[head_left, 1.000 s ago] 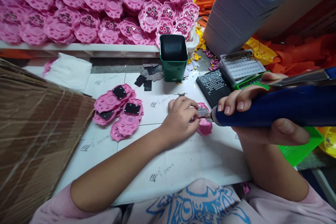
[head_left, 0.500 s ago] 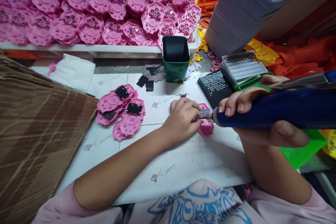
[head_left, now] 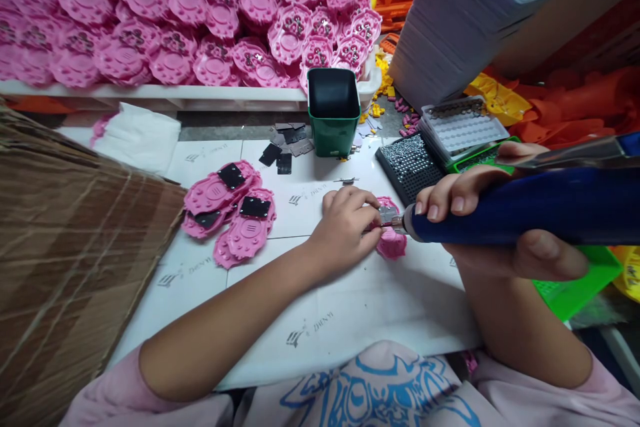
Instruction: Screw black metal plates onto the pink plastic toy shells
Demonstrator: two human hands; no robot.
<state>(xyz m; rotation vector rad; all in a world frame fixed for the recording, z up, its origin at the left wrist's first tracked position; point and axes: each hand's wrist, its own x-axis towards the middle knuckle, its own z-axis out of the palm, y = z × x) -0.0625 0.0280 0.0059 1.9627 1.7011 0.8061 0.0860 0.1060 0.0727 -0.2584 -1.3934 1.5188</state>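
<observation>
while the right hand [head_left: 467,188] grips a thick blue cylindrical driver [head_left: 540,203], the left hand [head_left: 347,223] curls, its hold unclear, at a pink moulded plastic part [head_left: 393,245] right of and nearer than the square green bin [head_left: 333,135].

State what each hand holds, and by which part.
The right hand holds the blue tool around its body. The left hand is at the pink piece; whether it grips it cannot be told.

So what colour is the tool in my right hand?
The tool is mostly dark blue; head view.
</observation>
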